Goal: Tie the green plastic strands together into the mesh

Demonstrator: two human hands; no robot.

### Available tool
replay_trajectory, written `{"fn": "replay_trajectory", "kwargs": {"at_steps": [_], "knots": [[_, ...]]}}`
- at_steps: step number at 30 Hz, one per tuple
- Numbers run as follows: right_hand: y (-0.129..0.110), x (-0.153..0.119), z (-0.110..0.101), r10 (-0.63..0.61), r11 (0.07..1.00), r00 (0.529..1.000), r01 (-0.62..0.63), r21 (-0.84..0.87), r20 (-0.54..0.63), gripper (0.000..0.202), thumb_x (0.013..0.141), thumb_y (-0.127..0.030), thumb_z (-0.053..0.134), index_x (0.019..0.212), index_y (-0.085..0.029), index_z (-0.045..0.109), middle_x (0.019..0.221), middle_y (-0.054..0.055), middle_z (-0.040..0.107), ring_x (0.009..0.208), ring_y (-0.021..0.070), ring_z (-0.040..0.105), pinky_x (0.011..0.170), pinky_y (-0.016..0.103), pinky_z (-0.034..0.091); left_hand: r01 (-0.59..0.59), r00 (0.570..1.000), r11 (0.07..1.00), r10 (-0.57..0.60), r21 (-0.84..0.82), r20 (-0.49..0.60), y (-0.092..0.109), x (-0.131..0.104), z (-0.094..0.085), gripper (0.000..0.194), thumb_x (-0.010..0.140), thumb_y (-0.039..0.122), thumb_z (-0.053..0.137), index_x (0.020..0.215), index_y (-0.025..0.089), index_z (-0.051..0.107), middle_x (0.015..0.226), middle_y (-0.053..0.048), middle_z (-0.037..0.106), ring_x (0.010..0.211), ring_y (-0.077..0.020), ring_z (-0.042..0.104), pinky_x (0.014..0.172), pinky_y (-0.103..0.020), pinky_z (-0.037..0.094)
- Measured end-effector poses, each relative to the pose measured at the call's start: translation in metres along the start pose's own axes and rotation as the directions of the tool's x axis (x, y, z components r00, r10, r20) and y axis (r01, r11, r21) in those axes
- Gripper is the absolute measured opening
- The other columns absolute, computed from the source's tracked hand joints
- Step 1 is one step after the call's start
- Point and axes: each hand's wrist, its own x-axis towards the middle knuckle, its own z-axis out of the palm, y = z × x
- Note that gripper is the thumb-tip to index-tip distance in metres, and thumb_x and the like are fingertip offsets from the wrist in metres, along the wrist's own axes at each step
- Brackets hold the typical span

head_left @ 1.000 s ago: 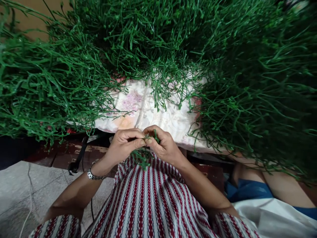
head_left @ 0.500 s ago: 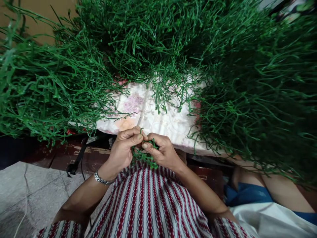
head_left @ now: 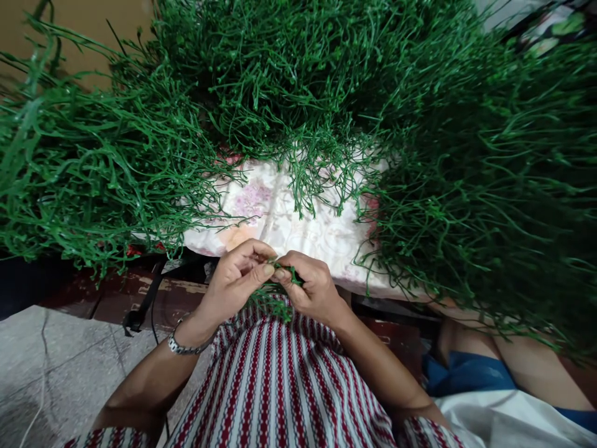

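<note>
Both my hands meet at the near edge of the table, in front of my striped shirt. My left hand (head_left: 234,279), with a metal watch on the wrist, pinches thumb and fingers at the end of a small green plastic-looking stem. Against it, my right hand (head_left: 310,283) grips the same green stem piece (head_left: 273,302) between thumb and curled fingers. Its leafy part hangs below the fingers, partly hidden by them. Exactly where the fingertips join on the stem is too small to make out.
Large heaps of green stems (head_left: 280,68) stand behind, left (head_left: 93,168) and right (head_left: 466,205). A floral cloth (head_left: 321,236) covers the table. A black strap (head_left: 147,298) hangs at the left. At right is another person's bare leg (head_left: 541,361) beside blue and white fabric.
My left hand's fingers have shifted slightly, and its wrist has moved a little left and down. The leafy part below has moved a bit left. Both hands stay together.
</note>
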Motion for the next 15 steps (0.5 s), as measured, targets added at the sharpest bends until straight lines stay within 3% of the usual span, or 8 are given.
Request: {"fn": "replay_trajectory", "kwargs": {"at_steps": [3, 6, 8, 11, 15], "knots": [[0.003, -0.001, -0.003, -0.082, 0.986, 0.996, 0.087, -0.139, 0.043, 0.010, 0.086, -0.014, 0.045, 0.078, -0.016, 0.050, 0.068, 0.002, 0.052, 0.060, 0.0110, 0.048, 0.056, 0.022, 0.037, -0.057, 0.996, 0.980, 0.042, 0.190, 0.079, 0.005, -0.001, -0.003, 0.011, 0.078, 0.026, 0.063, 0.084, 0.016, 0.063, 0.071, 0.000, 0.061, 0.065, -0.0097, 0.056, 0.060, -0.018, 0.042], [0.004, -0.002, -0.004, -0.125, 0.972, 0.986, 0.145, -0.186, 0.113, 0.008, 0.084, -0.011, 0.045, 0.079, -0.016, 0.049, 0.069, 0.002, 0.053, 0.061, 0.0119, 0.049, 0.057, 0.022, 0.038, -0.144, 0.990, 0.949, 0.141, 0.282, 0.029, 0.002, -0.003, -0.002, 0.013, 0.081, 0.023, 0.059, 0.070, 0.016, 0.064, 0.063, 0.002, 0.059, 0.058, -0.0078, 0.051, 0.057, -0.018, 0.039], [0.003, -0.001, -0.003, -0.157, 0.972, 0.978, 0.177, -0.154, 0.137, 0.010, 0.082, -0.009, 0.043, 0.079, -0.017, 0.049, 0.070, 0.002, 0.054, 0.063, 0.0125, 0.050, 0.059, 0.023, 0.040, -0.128, 0.988, 0.972, 0.142, 0.199, -0.060, -0.003, -0.003, 0.000, 0.021, 0.081, 0.025, 0.059, 0.062, 0.015, 0.061, 0.056, 0.003, 0.054, 0.053, -0.0071, 0.046, 0.052, -0.018, 0.036], [-0.001, 0.002, -0.001, -0.168, 0.985, 0.978, 0.172, -0.026, 0.121, 0.013, 0.083, -0.010, 0.041, 0.076, -0.017, 0.049, 0.069, 0.003, 0.057, 0.065, 0.0128, 0.052, 0.062, 0.023, 0.041, -0.028, 0.986, 0.998, 0.018, -0.058, -0.167, -0.007, -0.001, 0.005, 0.029, 0.075, 0.030, 0.065, 0.054, 0.014, 0.053, 0.048, 0.004, 0.046, 0.047, -0.0060, 0.039, 0.046, -0.018, 0.031], [-0.002, 0.008, -0.001, -0.122, 0.963, 0.982, 0.083, 0.256, 0.141, 0.018, 0.088, -0.017, 0.041, 0.072, -0.016, 0.050, 0.068, 0.004, 0.060, 0.062, 0.0114, 0.053, 0.060, 0.022, 0.042, 0.076, 0.985, 0.955, -0.117, -0.285, -0.129, -0.002, 0.000, 0.014, 0.032, 0.068, 0.034, 0.071, 0.053, 0.014, 0.051, 0.043, 0.005, 0.044, 0.040, -0.0050, 0.037, 0.042, -0.018, 0.028]]}}
